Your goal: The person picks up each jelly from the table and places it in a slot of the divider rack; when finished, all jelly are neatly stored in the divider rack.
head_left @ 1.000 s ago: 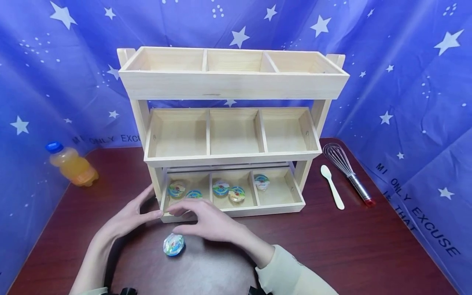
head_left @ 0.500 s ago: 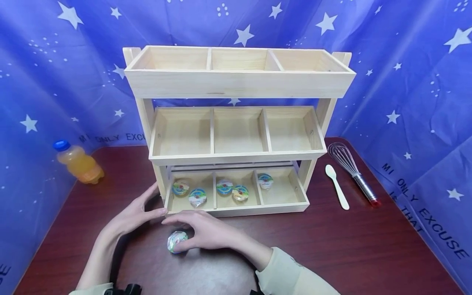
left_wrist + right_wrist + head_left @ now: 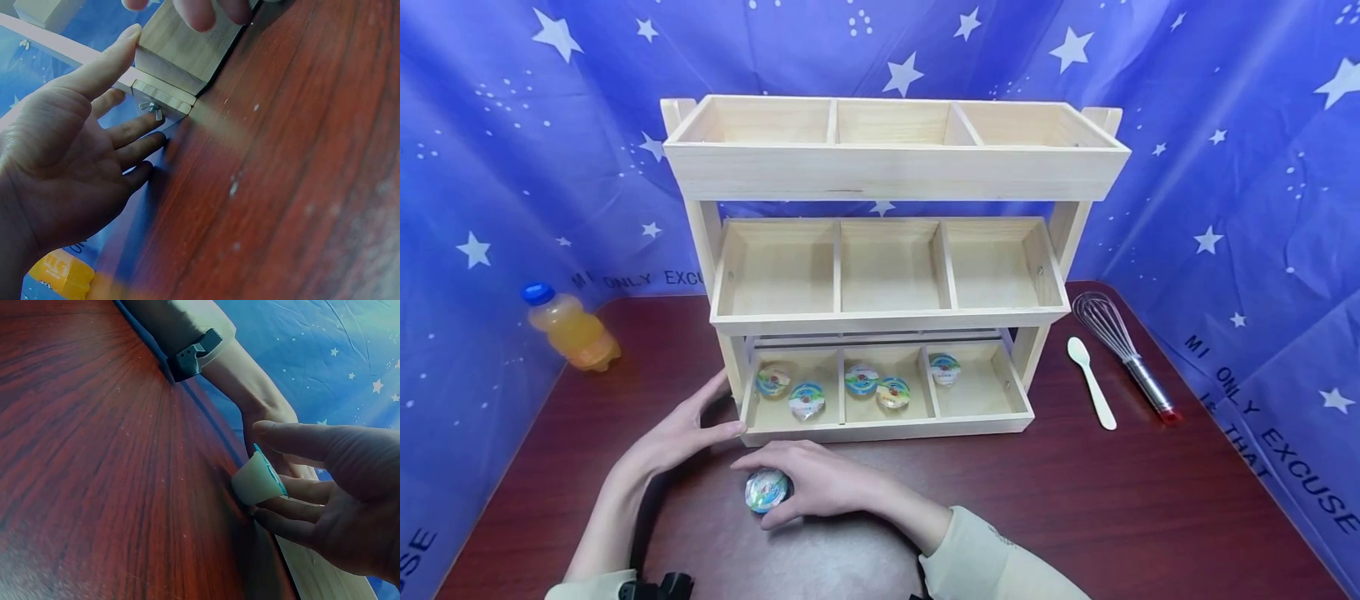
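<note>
A small jelly cup with a printed foil lid stands on the table in front of the wooden rack. My right hand is around it, thumb on the near side and fingers on the far side. In the right wrist view, the pale cup lies between thumb and fingers, with a gap at the thumb; whether the fingers touch it I cannot tell. My left hand rests against the rack's lower left corner with fingers extended, the thumb along the bottom tray's edge, near a wing nut.
Several more jelly cups lie in the bottom tray's three compartments. An orange drink bottle stands at the left. A pale spoon and a whisk lie right of the rack. A starry blue curtain surrounds the table.
My right hand has come down from the tray's front edge to around the jelly cup on the table. The head view has shifted slightly. The left hand stays at the rack.
</note>
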Available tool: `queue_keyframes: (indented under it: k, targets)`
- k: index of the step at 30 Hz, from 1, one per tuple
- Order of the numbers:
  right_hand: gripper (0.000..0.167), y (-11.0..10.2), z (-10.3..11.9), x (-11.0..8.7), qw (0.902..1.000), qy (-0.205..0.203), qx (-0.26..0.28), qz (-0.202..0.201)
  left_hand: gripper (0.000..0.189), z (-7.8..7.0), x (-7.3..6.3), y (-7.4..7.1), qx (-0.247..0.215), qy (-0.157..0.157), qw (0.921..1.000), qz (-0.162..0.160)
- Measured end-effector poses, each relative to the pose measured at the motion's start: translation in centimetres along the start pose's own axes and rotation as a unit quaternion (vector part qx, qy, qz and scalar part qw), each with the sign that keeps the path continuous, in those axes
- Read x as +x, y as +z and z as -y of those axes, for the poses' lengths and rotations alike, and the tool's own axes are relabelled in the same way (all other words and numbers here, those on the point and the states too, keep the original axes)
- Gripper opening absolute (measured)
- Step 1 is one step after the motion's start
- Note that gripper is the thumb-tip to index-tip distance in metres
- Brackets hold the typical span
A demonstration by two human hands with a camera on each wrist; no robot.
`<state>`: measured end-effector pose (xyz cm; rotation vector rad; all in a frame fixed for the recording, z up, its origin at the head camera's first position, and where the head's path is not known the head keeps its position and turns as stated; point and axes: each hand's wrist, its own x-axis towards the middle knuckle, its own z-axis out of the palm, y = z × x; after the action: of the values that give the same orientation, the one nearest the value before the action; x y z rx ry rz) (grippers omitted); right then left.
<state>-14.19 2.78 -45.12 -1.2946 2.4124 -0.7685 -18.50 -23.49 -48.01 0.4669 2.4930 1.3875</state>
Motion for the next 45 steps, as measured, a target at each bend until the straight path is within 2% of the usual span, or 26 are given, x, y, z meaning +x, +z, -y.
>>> queue_keyframes:
  k: [15,31,40,45]
  targets:
    - [0.061,0.30,-0.17,0.17,0.9997,0.015,-0.013,0.012,0.097,0.11,0.16,0.07,0.001,-0.002,1.0000,-0.002]
    - [0.057,0.42,-0.61,0.40,0.9999,0.012,-0.006,0.005,0.097,0.03,0.08,0.03,0.005,-0.004,1.0000,-0.002]
    - [0.052,0.45,-0.60,0.41,0.9997,0.017,-0.020,0.002,0.097,-0.27,-0.10,-0.05,0.003,-0.004,1.0000,-0.001]
    - [0.050,-0.05,-0.82,0.32,0.9996,0.021,-0.015,-0.009,0.098,-0.23,0.16,0.11,0.002,-0.009,1.0000,0.001]
